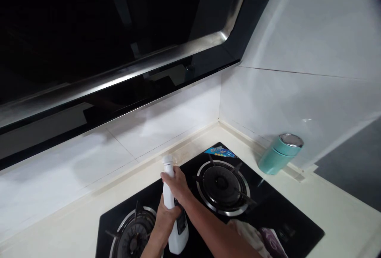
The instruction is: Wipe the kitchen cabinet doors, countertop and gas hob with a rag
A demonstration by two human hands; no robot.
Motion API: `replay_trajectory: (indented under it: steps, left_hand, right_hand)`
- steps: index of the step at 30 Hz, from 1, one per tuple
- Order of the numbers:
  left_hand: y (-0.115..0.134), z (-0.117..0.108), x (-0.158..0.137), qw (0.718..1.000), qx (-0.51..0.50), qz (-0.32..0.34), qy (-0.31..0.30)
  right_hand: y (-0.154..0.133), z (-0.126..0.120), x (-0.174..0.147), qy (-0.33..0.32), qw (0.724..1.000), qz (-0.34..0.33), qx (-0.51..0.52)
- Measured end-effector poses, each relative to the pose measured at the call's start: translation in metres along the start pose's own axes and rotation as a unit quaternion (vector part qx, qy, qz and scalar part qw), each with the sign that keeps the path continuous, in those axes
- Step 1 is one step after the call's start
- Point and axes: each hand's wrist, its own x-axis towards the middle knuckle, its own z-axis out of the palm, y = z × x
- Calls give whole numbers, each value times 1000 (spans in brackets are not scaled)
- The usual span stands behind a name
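A tall white plastic bottle (177, 242) with a slim neck, a white top and a dark label stands out over the cooktop between the two burners. My right hand (176, 183) is closed round its neck, just below the top. Lower down, my left hand (167, 215) wraps round the bottle's body near the label. The right forearm crosses in front of part of the cooktop. Whether the bottle's base rests on the glass, I cannot tell.
The black glass gas cooktop (268, 206) has a right burner (222, 182) and a left burner (133, 238). A crumpled cloth (248, 230) and a purple-and-white packet (272, 242) lie at the front. A teal canister (275, 156) stands on the counter. Above hangs a black range hood (119, 24).
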Motion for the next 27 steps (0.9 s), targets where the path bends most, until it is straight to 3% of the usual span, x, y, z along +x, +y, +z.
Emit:
replay_trajectory:
  steps: [8, 13, 20, 27]
  left_hand:
    - [-5, -6, -11, 999, -18, 38, 19]
    - [-8, -13, -18, 1000, -4, 21, 10]
    - [-18, -11, -22, 997, -45, 24, 57]
    - [-44, -25, -32, 995, -6, 15, 103]
  right_hand:
    - [-16, 3, -22, -18, 997, -72, -25]
    - [-24, 6, -31, -32, 995, -64, -71]
    - [-22, 12, -41, -56, 996, -47, -59]
    - [-23, 15, -60, -75, 991, -70, -82]
